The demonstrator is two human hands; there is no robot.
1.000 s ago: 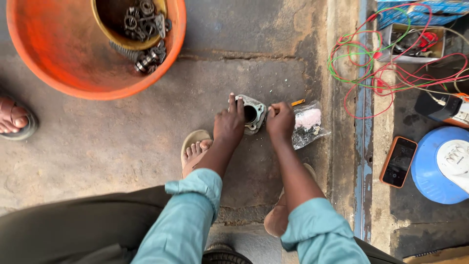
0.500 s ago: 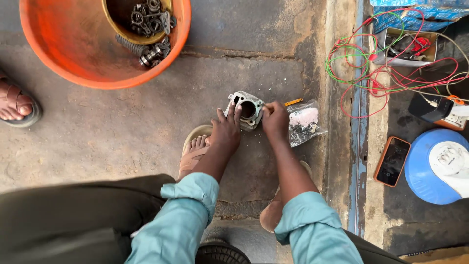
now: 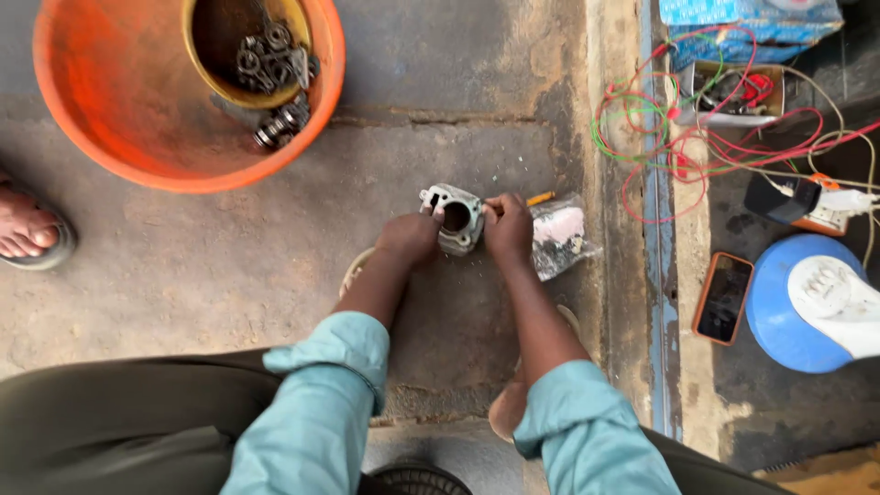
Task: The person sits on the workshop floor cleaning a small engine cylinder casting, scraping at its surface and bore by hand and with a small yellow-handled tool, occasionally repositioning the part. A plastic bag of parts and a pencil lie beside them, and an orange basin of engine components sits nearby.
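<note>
nearest the camera were two light teal sleeves and dark trousers, with the person's bare forearms reaching forward over the concrete floor. the left hand gripped the near-left side of a grey metal cylinder block, fingers curled against its body. the right hand closed around the block's right side, and an orange-tipped tool poked out just past its knuckles; whether the fingers actually pinched that tool could not be told. the block sat on the floor between both hands, its round bore facing up. a sandalled foot showed under the left wrist.

just right of the right hand lay a clear plastic bag with small parts and something pink inside. further right, beyond a raised kerb, a phone in an orange case lay beside a round blue and white object.

at the left edge another person's foot in a sandal rested well apart from the hands.

farthest off stood an orange basin holding a yellow bowl of dark metal bearings, and to the right a tangle of red and green wires near a blue carton.
</note>
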